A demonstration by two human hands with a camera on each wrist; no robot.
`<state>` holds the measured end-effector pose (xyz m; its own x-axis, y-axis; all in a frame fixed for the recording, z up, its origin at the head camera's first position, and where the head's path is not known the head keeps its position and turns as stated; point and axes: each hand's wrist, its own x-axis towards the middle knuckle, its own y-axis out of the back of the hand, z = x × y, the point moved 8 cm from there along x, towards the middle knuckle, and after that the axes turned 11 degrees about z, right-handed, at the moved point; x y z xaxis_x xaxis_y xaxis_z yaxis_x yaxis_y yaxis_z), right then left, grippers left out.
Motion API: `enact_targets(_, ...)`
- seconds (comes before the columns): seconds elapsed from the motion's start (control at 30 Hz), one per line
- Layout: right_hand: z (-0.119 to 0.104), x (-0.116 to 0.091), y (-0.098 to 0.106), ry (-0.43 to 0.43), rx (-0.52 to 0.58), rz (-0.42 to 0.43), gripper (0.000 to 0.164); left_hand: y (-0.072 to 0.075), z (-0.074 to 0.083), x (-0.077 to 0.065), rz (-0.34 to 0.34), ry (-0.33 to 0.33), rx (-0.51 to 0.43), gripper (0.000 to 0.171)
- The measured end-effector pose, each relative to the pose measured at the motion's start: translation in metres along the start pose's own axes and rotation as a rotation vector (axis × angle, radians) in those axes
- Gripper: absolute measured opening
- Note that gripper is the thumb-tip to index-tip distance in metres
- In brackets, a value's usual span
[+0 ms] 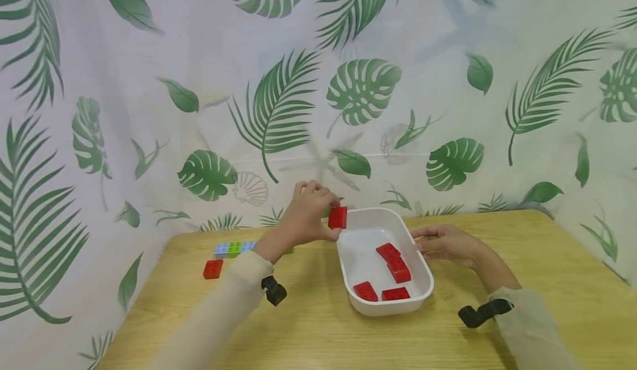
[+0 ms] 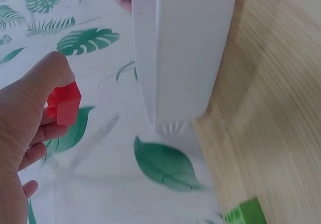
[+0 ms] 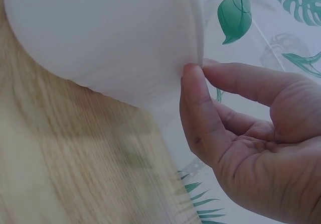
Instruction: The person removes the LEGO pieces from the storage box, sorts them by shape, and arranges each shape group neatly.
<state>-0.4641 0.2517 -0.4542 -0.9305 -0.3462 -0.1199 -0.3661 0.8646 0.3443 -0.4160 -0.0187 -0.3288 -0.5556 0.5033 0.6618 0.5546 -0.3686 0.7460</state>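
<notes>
Step in hand, as I judge it: working the held red block (image 1: 337, 217) past the rim of the white bin (image 1: 354, 251) with the bin kept steady. Do it well: keep the pinch firm but light, lift enough to clear the far-left corner of the rim, lower the block rather than toss it, and aim for the bare floor at the far end, since the loose red pieces (image 1: 395, 264) lie in the middle and at the near end. Don't let the right side of the bin get pulled up; a tilt could slide those pieces. Left hand (image 1: 311, 215): grasping, thumb on one side of the block and fingers on the other, remaining fingers loosely bent. Block is at the bin's far-left corner; from the head view can't tell whether it is over the rim or just outside it. Right hand (image 1: 450, 244): thumb and index finger pinch the bin's right rim, other fingers bent. Another red block (image 1: 213, 269) sits on the table (image 1: 298, 326) at left, near a light-blue and green block row (image 1: 234, 249).
</notes>
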Motion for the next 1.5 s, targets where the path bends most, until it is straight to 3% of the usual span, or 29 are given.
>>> enact_targets(0.33, 0.007, 0.002, 0.001, 0.0, 0.031, -0.005, 0.057, 0.031, -0.051, -0.04, -0.05, 0.129, 0.038, 0.037)
enact_targets(0.73, 0.01, 0.002, 0.003, 0.019, 0.024, -0.023, 0.059, 0.04, -0.094, -0.103, -0.138, 0.214, 0.137, 0.04)
enact_targets(0.93, 0.009, 0.002, 0.004, 0.018, 0.016, -0.022, 0.059, 0.043, -0.11, -0.128, -0.157, 0.213, 0.172, 0.041)
enact_targets(1.2, 0.005, 0.005, 0.002, 0.023, 0.0, -0.016, 0.059, 0.04, -0.12, -0.159, -0.243, 0.197, 0.251, 0.04)
enact_targets(1.5, 0.005, 0.006, 0.001, 0.015, -0.011, -0.003, 0.059, 0.037, -0.125, -0.181, -0.18, 0.13, 0.261, 0.042)
